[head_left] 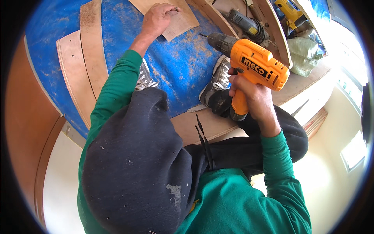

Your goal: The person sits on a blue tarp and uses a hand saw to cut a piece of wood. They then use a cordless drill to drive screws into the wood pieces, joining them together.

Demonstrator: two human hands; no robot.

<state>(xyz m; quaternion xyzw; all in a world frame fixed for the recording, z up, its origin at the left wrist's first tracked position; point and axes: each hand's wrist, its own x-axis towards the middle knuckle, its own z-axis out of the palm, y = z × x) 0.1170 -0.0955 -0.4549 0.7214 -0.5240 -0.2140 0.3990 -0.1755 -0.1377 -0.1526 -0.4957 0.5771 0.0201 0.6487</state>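
Wrapping my right hand (254,93) round the drill (259,62), likely for control; my left hand (157,19) pinches a dark piece (176,9).

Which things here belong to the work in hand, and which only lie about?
Seemingly in use:
orange-and-black drill, in the right hand
tan wooden board, near the left hand

Apparently lying about:
grey cylindrical power tool
yellow power tool
pale green sack
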